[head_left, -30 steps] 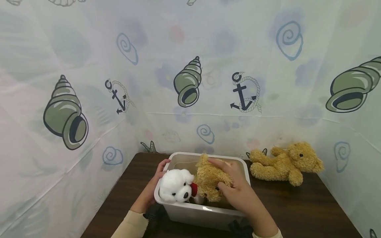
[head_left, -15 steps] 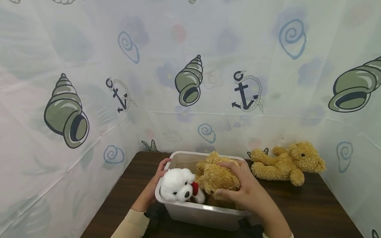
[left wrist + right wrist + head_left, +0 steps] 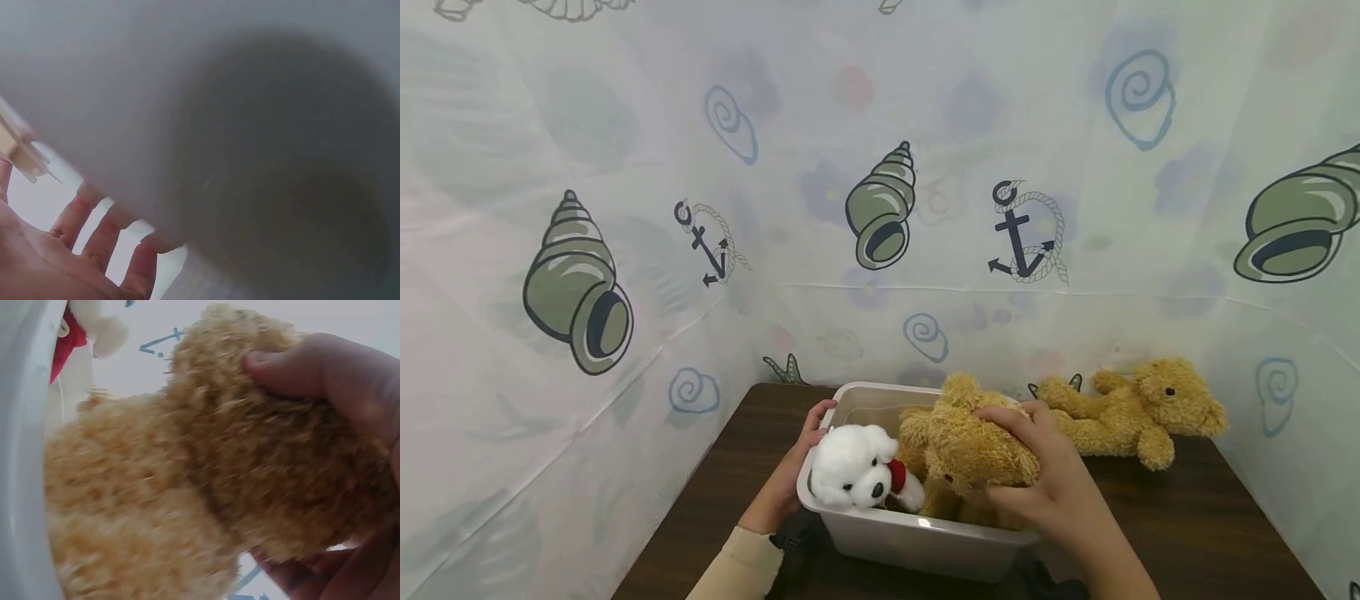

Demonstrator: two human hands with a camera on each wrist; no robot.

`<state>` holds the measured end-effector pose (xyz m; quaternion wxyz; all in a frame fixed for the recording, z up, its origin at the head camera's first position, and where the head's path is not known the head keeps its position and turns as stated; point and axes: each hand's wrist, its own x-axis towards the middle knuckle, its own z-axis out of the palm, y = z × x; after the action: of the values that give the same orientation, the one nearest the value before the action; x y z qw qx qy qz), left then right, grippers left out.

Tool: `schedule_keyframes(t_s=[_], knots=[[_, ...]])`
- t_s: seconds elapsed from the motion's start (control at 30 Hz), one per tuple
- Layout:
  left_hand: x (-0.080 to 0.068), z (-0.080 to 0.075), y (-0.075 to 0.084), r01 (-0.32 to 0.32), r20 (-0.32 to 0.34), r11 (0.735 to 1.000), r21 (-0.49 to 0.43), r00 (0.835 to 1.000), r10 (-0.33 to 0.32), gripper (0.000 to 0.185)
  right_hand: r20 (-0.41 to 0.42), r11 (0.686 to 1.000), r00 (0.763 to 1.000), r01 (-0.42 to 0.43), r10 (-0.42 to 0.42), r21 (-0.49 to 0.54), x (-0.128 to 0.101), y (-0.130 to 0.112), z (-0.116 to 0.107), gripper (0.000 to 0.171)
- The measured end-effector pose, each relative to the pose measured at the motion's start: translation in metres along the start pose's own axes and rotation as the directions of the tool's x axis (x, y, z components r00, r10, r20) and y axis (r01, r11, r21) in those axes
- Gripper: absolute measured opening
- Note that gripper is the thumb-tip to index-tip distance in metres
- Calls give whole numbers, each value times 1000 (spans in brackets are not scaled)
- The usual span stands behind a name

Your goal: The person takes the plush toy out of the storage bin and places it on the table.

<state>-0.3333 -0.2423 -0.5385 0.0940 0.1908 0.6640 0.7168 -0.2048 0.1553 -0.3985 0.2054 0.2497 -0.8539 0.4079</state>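
Observation:
A white plastic bin (image 3: 917, 537) stands on a dark wooden table (image 3: 1165, 525). In it sits a white plush dog (image 3: 853, 471) with a red scarf. My right hand (image 3: 1011, 454) grips a tan teddy bear (image 3: 958, 442) and holds it partly above the bin's right half. In the right wrist view the thumb (image 3: 294, 369) presses into the bear's fur (image 3: 187, 487), beside the bin's rim (image 3: 25, 456). My left hand (image 3: 801, 454) holds the bin's left rim, thumb hooked over the edge. In the left wrist view its fingers (image 3: 94, 231) lie against the blurred bin wall (image 3: 250, 125).
A second tan teddy bear (image 3: 1138, 408) lies on its side on the table behind and to the right of the bin. A curtain (image 3: 880, 208) printed with shells and anchors closes in the table at the back and on both sides.
My right hand has raised the tan bear up and to the right, from low in the bin to above its rim. My left hand has stayed on the bin's left rim.

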Motion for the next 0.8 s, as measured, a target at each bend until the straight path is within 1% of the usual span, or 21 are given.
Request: schedule_keyframes(t_s=[0.07,0.17,0.23,0.3,0.4,0.47,0.57,0.7,0.8], knots=[[1,1,-1,-12,1,1000,-3,1000,12,55,-62,999,997,40,-41,-28,-4,-2,-6,101],[0,3,0,-19,-13,1000,5,1000,19,53,-132,996,988,74,-80,-54,-8,-6,-14,101],[0,3,-1,-14,-12,1000,9,1000,14,53,-182,995,979,89,-93,-34,-12,-10,-21,102],[1,3,-1,-11,-5,1000,8,1000,12,54,-226,997,972,71,-67,7,-16,-14,-28,102],[2,4,0,-9,2,1000,-3,1000,9,56,-294,996,955,-6,31,84,-20,-20,-39,101],[2,4,0,-8,0,1000,-8,1000,8,56,-329,991,938,-80,112,111,-22,-22,-45,99],[2,4,0,0,-10,1000,-2,1000,0,56,-385,981,904,-150,188,127,-25,-23,-51,97],[1,6,1,13,-25,1000,3,1000,-13,57,-459,980,867,-150,196,134,-28,-18,-59,98],[0,7,1,15,-37,1000,-3,999,-15,57,-505,976,837,-150,211,159,-31,-13,-65,98]])
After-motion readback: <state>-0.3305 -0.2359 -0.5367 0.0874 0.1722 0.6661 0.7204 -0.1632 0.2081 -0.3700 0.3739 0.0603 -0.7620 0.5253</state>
